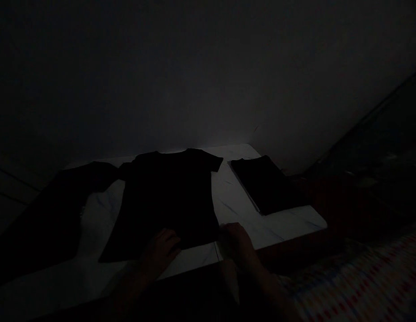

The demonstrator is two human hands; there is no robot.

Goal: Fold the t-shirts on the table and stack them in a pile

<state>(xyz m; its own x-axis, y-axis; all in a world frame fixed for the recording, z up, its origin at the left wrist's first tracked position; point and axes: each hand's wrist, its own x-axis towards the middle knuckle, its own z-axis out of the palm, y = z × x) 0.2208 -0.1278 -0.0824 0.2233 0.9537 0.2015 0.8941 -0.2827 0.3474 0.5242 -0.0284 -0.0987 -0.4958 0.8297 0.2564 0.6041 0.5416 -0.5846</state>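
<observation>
The left hand [160, 250] lies on the lower hem of a black T-shirt [164, 197], fingers curved and partly closed. The right hand [236, 243] sits at the hem's right corner, fingers slightly curved. Low light prevents confirming a pinch by either hand: treat both grips as unverified.

The T-shirt lies flat and face-up on a white marble-patterned table [261, 232], its hem near the table edge. A folded black garment [268, 183] lies just to its right; a dark garment [50, 214] lies to its left, nearly touching the sleeve.

Risks: dragging the hem may wrinkle or skew the T-shirt. Sideways movement may disturb the neighbouring garments. Uneven tension may misalign the hem.
</observation>
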